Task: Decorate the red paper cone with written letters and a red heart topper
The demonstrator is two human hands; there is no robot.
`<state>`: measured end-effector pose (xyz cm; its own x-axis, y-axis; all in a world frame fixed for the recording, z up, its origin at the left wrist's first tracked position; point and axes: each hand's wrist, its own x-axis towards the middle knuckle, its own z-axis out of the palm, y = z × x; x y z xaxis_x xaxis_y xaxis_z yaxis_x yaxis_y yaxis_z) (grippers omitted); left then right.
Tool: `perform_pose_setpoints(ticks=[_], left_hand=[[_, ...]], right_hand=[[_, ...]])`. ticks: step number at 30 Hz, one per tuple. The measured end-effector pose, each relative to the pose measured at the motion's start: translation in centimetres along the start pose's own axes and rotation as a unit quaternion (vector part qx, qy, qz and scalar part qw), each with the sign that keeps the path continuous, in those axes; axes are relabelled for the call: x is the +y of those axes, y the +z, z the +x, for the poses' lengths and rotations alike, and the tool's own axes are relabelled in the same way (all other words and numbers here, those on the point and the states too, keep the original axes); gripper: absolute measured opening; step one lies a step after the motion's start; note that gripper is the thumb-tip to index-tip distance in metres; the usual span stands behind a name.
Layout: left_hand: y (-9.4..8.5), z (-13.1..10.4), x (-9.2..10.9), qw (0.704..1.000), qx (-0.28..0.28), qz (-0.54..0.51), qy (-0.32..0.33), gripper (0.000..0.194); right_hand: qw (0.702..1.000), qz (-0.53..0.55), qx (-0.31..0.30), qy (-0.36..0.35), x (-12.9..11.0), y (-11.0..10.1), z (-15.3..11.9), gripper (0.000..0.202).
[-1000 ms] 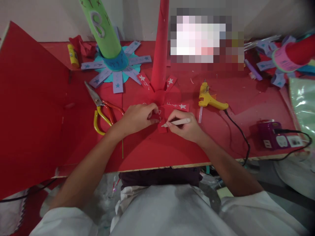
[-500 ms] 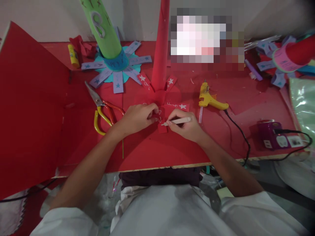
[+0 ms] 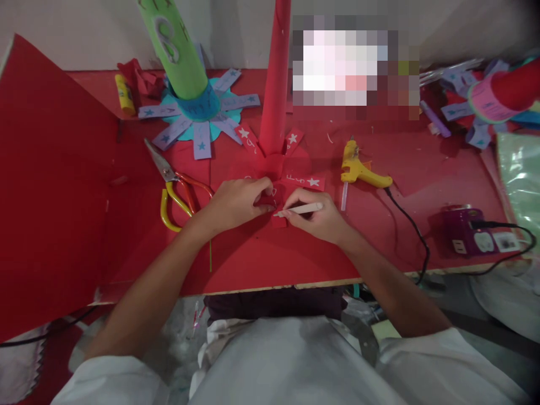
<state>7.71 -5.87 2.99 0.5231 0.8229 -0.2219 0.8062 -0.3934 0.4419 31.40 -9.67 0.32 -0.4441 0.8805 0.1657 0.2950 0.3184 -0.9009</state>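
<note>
In my right hand [image 3: 316, 216] is a white pen [image 3: 307, 208], gripped near its tip and slanting down to the left. The tip meets a red paper strip [image 3: 279, 223] that bears white letters, some covered by my fingers. My left hand [image 3: 240, 202] rests at the strip's left side, with curved thumb and forefinger apart and their tips at its edge. Behind my hands stands a tall red paper tube [image 3: 274, 84]. More red strips spread from its base, such as one with a white star [image 3: 291, 181] on the right.
Scissors [image 3: 169, 174] with yellow and orange handles lie left; a yellow glue gun [image 3: 358, 169] lies right, its cord running to a purple power adapter [image 3: 464, 230]. Behind are a green paper tube [image 3: 181, 62] and a glue stick [image 3: 125, 94]. A red board [image 3: 50, 185] stands at far left.
The pen tip has shifted slightly left along the strip, and my right hand with it. My left hand stays nearly in place.
</note>
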Motion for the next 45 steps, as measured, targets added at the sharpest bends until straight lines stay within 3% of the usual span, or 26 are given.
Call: perform_pose_setpoints(ticks=[21,45], left_hand=[[0.07,0.0,0.0,1.0,0.003,-0.006,0.005,0.025],[-0.09,0.01,0.11,1.0,-0.006,0.0,-0.004,0.026]], right_hand=[[0.998,-0.033,0.049,0.0,0.23,-0.08,0.02,0.016],[1.0,-0.008,-0.004,0.0,0.12,0.04,-0.33,0.012]])
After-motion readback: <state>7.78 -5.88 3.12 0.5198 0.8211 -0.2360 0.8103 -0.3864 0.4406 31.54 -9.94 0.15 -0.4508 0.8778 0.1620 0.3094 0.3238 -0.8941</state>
